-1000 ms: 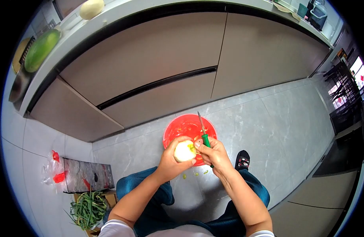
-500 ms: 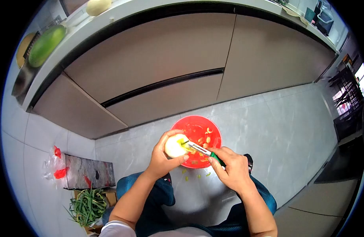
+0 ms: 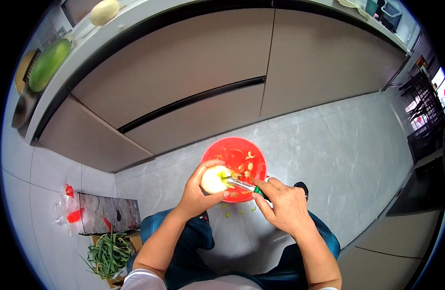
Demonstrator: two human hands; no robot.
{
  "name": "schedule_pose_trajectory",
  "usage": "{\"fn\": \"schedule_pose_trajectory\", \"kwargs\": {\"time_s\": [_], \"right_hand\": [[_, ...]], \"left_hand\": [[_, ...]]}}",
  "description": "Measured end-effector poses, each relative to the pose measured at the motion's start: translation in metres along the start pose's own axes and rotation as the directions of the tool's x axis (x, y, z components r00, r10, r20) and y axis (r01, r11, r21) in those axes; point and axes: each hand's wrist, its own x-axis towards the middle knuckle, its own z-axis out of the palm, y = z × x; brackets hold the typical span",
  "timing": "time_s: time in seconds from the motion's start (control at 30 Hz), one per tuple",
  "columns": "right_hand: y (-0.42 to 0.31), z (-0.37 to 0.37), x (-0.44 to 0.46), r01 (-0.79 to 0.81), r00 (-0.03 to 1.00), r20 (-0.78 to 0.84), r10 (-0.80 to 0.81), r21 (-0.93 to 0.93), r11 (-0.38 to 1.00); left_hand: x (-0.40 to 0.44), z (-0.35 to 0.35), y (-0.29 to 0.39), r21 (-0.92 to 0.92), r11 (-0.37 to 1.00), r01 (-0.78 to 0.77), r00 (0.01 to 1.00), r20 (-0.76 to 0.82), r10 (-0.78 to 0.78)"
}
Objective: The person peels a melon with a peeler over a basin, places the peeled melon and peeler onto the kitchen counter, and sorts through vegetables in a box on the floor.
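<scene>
My left hand (image 3: pixel 195 195) is wrapped round a pale, peeled round fruit (image 3: pixel 213 179) with a yellow-green hollow at its right side. In my right hand (image 3: pixel 286 205) is a peeler (image 3: pixel 242 184) with a metal blade and green handle, its tip at the hollow of the fruit. Both are held over a red basin (image 3: pixel 258 153) on the floor, which has peel scraps (image 3: pixel 250 166) inside.
Several small green scraps (image 3: pixel 227 214) lie on the floor before the basin. Spring onions (image 3: pixel 109 253) and a dark box (image 3: pixel 113 213) stand at the left. A green melon (image 3: pixel 50 65) and a pale round item (image 3: pixel 105 12) rest on the counter.
Since a second ago, the peeler has turned from pointing up to pointing left, its tip now at the fruit. My right hand has moved right and the fruit slightly left.
</scene>
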Motion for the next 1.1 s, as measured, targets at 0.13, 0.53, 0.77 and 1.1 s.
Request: {"fn": "schedule_pose_trajectory", "kwargs": {"time_s": [0.13, 0.53, 0.77, 1.1], "right_hand": [[0.002, 0.001, -0.002, 0.077, 0.997, -0.009, -0.077, -0.061, 0.995], [0.001, -0.004, -0.002, 0.079, 0.989, 0.130, -0.065, -0.104, 0.991], [0.014, 0.003, -0.002, 0.091, 0.993, 0.073, -0.090, -0.022, 0.996], [0.022, 0.017, -0.004, 0.049, 0.984, 0.151, -0.094, 0.276, 0.960]], "left_hand": [[0.000, 0.000, 0.005, 0.094, 0.995, 0.017, 0.998, 0.052, -0.022], [-0.004, -0.002, 0.004, 0.320, 0.945, -0.066, 0.988, 0.152, 0.018], [-0.005, -0.005, 0.008, 0.146, 0.978, 0.149, 0.950, 0.253, -0.182], [-0.004, -0.013, -0.003, -0.137, 0.935, 0.327, 0.860, 0.454, -0.234]]}}
